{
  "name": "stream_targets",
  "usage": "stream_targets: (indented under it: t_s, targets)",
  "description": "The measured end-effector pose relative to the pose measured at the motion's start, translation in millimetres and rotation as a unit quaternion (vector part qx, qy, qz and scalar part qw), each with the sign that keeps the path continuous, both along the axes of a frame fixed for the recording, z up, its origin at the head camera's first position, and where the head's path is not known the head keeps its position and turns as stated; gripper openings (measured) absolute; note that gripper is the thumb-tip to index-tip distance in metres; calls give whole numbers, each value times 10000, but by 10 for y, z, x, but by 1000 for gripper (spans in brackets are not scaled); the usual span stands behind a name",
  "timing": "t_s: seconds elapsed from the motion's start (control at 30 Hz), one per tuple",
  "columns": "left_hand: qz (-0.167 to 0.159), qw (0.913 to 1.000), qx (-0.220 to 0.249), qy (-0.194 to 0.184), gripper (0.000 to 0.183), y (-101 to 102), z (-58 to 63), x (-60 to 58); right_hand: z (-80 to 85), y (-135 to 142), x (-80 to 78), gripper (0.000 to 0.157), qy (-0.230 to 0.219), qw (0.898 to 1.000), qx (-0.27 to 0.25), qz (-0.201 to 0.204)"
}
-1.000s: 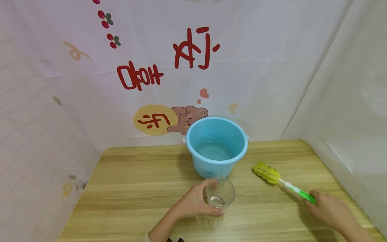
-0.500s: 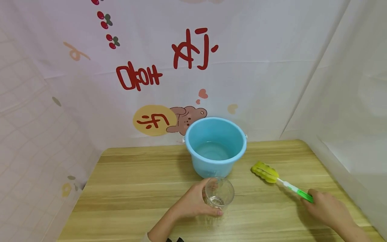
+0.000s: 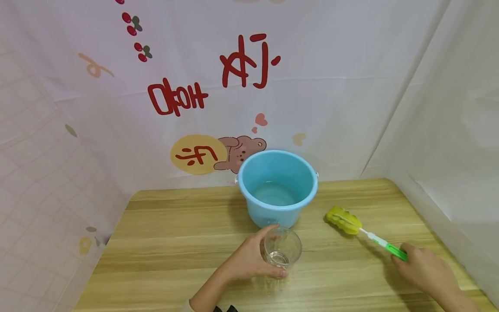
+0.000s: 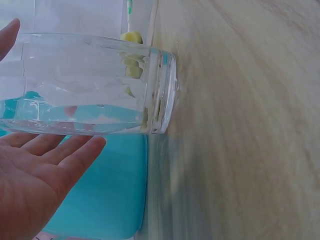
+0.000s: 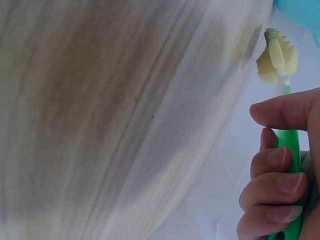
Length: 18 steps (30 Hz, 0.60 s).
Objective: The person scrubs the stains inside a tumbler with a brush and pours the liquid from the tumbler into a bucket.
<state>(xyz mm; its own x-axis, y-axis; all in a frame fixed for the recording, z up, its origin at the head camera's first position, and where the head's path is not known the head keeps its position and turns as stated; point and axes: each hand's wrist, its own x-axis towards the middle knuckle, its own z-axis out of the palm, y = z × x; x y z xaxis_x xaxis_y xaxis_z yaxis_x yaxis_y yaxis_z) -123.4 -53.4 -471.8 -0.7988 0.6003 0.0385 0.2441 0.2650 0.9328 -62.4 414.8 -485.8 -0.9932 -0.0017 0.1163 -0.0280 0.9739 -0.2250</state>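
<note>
A clear glass cup [image 3: 283, 251] stands upright on the wooden table in front of the blue bucket. My left hand [image 3: 249, 260] is spread around its left side, thumb in front and fingers behind. In the left wrist view, the straight fingers [image 4: 75, 155] lie along the cup [image 4: 90, 80], with the palm showing. At the right, my right hand [image 3: 425, 268] grips the green handle of a sponge cup brush [image 3: 383, 245]. Its yellow sponge head [image 3: 345, 220] points toward the bucket. Curled fingers [image 5: 275, 190] wrap the handle in the right wrist view, thumb stretched near its neck.
The light blue bucket [image 3: 269, 212] with some water in it stands at the back middle of the wooden table [image 3: 175, 242]. White printed cloth [image 3: 331, 108] hangs behind the table and along both sides.
The left fingers have straightened and loosened about the cup, one fingertip now showing beyond its rim. The brush in the right hand has barely shifted. The cup stays in place.
</note>
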Motion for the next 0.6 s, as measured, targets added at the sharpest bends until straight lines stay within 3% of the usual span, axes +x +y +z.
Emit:
stream_targets:
  t_s: [0.3, 0.6]
  targets:
    - [-100, 9999, 63, 93, 102, 1, -16, -4, 74, -14, 33, 26, -128, 9997, -161, -132]
    - [-154, 9995, 201, 187, 95, -5, 6, 7, 197, -64, 91, 25, 362, 9991, -115, -182]
